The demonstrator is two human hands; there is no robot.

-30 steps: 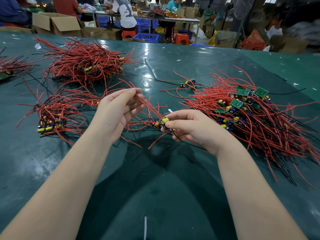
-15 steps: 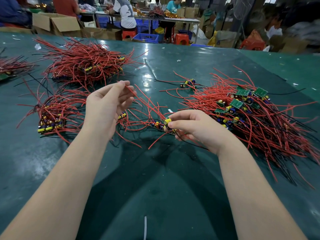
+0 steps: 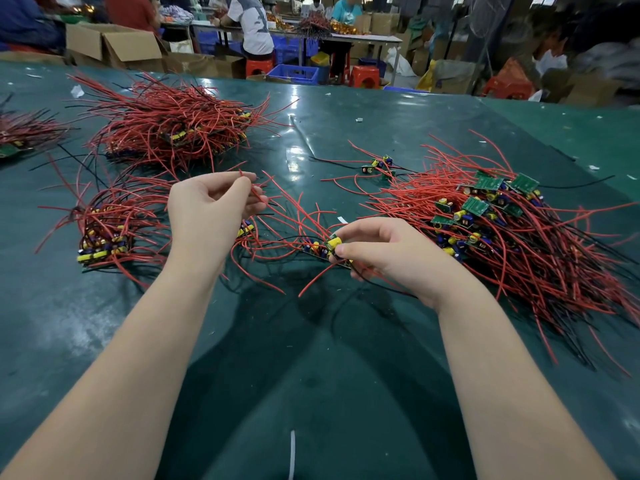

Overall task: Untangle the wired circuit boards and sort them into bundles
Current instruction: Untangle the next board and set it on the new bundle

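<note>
Lifting our left hand [image 3: 211,209] w/ red leads [image 3: 258,197] pinched, up from a sec ago; right hand [image 3: 384,252] fingers clamp the wired circuit board [image 3: 329,245], left of the unsorted pile [image 3: 502,230]; wires separating.

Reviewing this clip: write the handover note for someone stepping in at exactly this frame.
Left hand: pinching red wires, raised off the table.
Right hand: gripping a small board at its yellow part.
Done: bundle front left, larger pile behind it.
Left: tangled heap on the right, plus loose boards mid-table. Finish freeing the held board first.
</note>
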